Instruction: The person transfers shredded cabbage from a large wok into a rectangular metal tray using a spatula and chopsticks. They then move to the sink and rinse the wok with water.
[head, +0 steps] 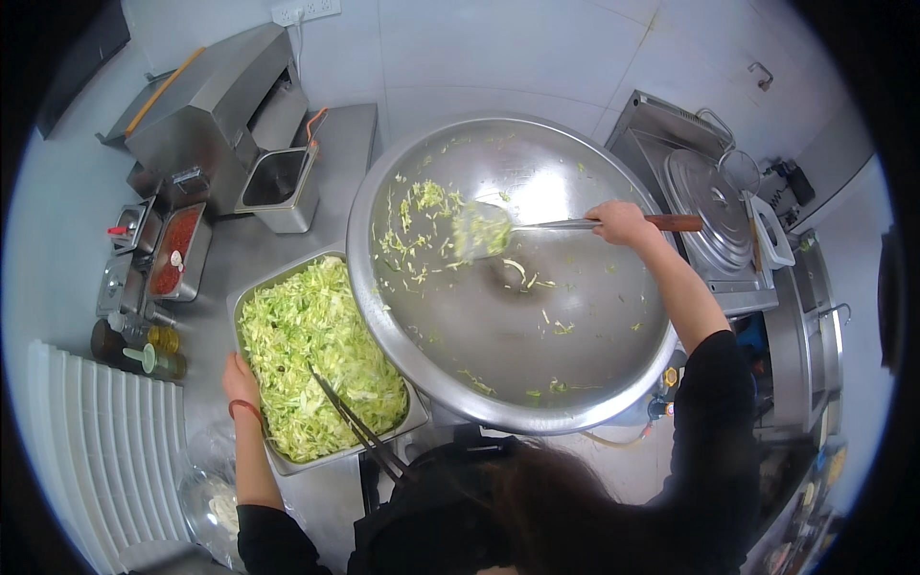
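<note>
My right hand [620, 221] is closed around the long handle of a metal spatula [553, 225], near its wooden grip. The spatula's blurred blade carries shredded cabbage inside a large round metal pan [575, 302]. More cabbage shreds [428, 198] lie scattered over the pan's left side. My left hand [241, 379] rests against the left edge of a rectangular steel tray [275, 460] heaped with shredded cabbage [316, 338]; its fingers are partly hidden. Dark chopsticks or tongs [352, 420] lean across the tray's near side, their tips in the cabbage.
Left of the pan stand a deep steel container [282, 190], a pan of red seasoning [177, 251], bottles [164, 359] and white stacked trays [108, 431]. At right are a large lidded pot [708, 208] and a white container [773, 233].
</note>
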{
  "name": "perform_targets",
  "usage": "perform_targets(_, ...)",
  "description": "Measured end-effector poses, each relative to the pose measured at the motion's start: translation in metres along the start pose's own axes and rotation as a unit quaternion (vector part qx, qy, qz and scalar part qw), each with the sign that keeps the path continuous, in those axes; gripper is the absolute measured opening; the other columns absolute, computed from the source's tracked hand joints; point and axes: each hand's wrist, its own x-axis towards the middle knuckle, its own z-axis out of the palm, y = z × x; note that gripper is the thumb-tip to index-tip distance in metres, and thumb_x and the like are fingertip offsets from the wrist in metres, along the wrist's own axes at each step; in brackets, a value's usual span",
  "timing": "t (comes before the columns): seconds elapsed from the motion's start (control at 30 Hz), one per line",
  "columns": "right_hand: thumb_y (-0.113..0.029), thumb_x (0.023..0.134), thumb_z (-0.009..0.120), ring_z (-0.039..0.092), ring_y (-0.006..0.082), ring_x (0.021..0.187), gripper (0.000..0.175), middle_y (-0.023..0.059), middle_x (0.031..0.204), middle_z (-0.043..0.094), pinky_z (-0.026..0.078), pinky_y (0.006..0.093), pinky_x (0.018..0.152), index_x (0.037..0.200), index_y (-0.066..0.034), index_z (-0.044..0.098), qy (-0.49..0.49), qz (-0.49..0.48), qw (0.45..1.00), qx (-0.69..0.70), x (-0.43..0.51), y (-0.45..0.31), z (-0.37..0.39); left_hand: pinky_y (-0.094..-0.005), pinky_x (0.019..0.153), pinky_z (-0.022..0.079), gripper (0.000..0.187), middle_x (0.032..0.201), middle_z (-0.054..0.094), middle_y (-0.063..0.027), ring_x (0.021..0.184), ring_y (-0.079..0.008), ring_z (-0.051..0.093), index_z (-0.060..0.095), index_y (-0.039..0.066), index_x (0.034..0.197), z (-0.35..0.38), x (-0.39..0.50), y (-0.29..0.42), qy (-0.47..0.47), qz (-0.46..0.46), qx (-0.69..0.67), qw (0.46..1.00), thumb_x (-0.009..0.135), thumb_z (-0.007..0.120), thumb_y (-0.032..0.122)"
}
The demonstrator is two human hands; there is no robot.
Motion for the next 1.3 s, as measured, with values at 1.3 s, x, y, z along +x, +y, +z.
perform_targets(1.3,-0.011,0.071,0.044,0.051,0.018,0.076,0.024,0.0022,0.071,0.053,0.036,0.0314,0.063,0.092,-0.0175,0.054,0.237,-0.104,0.958,-0.12,0.112,0.007,-0.05,-0.039,0.067,0.041,0.028,0.083,0.053,-0.0229,0.078,-0.0368,0.051,0.048,0.001,0.098,0.004,0.02,0.0,-0.012,-0.027,0.022,0.999,0.082,0.035,0.02)
